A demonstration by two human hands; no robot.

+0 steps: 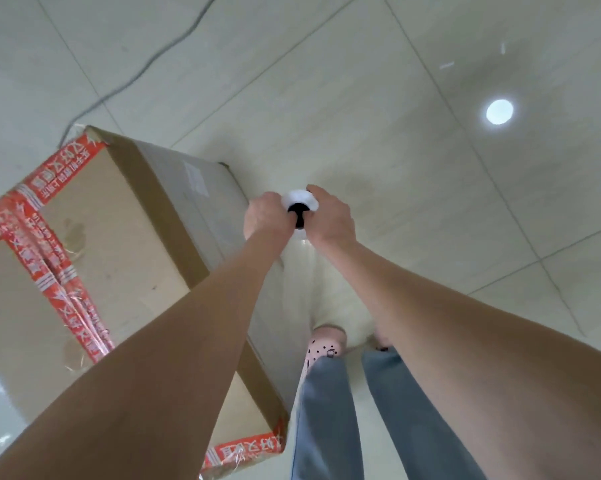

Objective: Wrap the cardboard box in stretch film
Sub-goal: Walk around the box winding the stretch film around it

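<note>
While the cardboard box (112,244) sits on the floor (396,98), left hand (266,216) and right hand (332,216) both grip the stretch film roll (299,202) beside it, mid-wrap I'd say; next means walking film round the corner, kept taut.

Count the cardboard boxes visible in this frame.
1: a cardboard box with red printed tape stands on the tiled floor, left of both hands. Others could lie outside the view.

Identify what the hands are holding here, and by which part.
Both the left hand and the right hand grip the stretch film roll at its top end, beside the cardboard box.
</note>
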